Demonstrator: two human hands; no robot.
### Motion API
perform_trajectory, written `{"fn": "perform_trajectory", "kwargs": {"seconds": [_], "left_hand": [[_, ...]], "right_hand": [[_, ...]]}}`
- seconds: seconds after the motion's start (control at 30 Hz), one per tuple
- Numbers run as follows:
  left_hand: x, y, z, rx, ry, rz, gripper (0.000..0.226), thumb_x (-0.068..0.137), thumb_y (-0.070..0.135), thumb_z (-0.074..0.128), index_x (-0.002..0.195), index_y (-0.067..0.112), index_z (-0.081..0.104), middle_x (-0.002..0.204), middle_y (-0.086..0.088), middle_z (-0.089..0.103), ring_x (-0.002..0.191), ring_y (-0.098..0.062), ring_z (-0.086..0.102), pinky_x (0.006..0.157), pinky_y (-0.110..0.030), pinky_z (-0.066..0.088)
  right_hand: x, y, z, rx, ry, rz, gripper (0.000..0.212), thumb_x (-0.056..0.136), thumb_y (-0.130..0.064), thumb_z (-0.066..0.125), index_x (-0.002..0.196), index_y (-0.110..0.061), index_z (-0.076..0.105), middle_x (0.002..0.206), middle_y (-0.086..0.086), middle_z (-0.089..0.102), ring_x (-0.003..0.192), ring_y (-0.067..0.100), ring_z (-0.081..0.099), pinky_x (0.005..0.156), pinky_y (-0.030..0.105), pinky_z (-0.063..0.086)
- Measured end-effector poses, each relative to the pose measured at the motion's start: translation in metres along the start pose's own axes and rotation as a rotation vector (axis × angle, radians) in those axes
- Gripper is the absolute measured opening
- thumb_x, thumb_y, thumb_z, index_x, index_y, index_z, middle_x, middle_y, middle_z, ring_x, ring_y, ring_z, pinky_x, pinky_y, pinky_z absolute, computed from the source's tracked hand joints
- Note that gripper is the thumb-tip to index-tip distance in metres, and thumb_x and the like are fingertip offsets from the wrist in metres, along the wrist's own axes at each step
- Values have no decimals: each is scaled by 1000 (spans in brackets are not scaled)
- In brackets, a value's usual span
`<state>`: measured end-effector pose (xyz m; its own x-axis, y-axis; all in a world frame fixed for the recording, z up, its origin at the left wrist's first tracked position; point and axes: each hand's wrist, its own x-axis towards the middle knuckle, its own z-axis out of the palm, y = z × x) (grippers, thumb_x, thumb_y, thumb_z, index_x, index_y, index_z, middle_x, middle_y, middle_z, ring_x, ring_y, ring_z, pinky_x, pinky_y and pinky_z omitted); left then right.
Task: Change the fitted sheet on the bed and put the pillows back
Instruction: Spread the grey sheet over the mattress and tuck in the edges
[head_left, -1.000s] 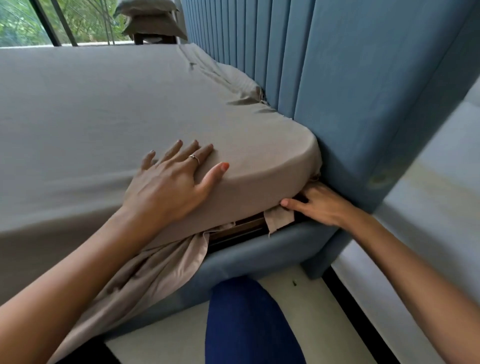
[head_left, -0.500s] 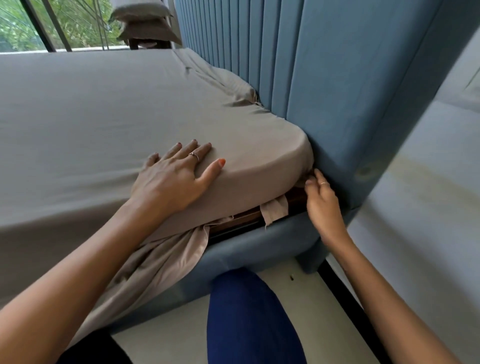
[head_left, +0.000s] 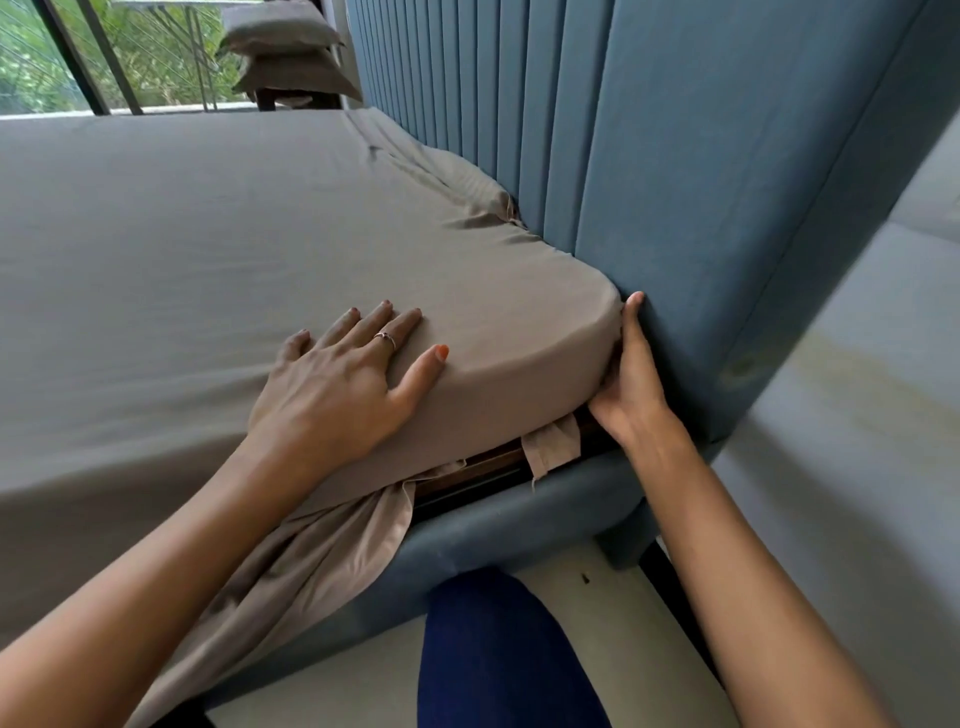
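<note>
Left hand (head_left: 343, 384) is flat on the taupe fitted sheet (head_left: 208, 249), fingers (head_left: 363, 322) spread, right by the mattress corner. Right hand (head_left: 631, 379) is wedged between that corner and the blue headboard (head_left: 701, 182), fingers straight, pressed together. Loose sheet hangs below. Pillows (head_left: 291, 57) sit stacked way off by the window.

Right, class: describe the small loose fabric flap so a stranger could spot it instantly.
Start at the blue headboard and drop to the mattress corner. Under it, beside the right hand, hangs a small fabric flap. Unlike the long bunched sheet further left, it is short and squarish.
</note>
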<state>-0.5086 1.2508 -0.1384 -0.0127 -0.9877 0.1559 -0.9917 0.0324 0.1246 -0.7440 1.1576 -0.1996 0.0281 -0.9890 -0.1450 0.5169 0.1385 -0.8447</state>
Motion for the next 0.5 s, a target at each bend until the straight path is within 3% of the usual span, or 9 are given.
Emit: {"fn": "perform_trajectory", "kwargs": {"seconds": [0.13,0.23,0.33,0.43,0.5], "left_hand": [[-1,0,-1,-11,-4,-7,75,84,78,5,150,44,16,159,17,12,147,-8,11,119,-42,15],[-1,0,-2,-20,-15,-9,71,86,74,10,150,43,17,159,17,12,147,-8,11,119,-42,14],[-1,-1,-1,-26,-6,-1,70,88,73,12,150,42,18,159,16,13,147,-10,12,118,-42,14],[-1,-2,-1,-25,-7,3,70,88,73,11,150,41,18,159,15,13,147,-10,12,119,-43,14],[-1,-2,0,-26,-11,3,70,88,73,11,150,41,18,159,15,13,147,-10,11,119,-43,13]], "right_hand": [[-9,-9,1,69,-10,52,48,93,-59,44,118,-22,64,115,0,70,110,15,63,91,31,51],[-26,1,0,-62,129,27,42,97,-47,46,128,-21,56,127,0,61,121,16,54,99,33,45],[-74,32,-15,-643,224,-301,32,99,-36,47,122,-18,59,112,-7,60,114,11,54,95,24,40],[-98,62,-42,-1298,-16,-624,55,97,-53,34,125,-14,59,126,-2,59,123,9,47,109,30,32],[-98,68,-49,-1516,-169,-658,71,95,-63,19,131,-16,56,138,-1,52,133,8,37,117,32,18]]}}
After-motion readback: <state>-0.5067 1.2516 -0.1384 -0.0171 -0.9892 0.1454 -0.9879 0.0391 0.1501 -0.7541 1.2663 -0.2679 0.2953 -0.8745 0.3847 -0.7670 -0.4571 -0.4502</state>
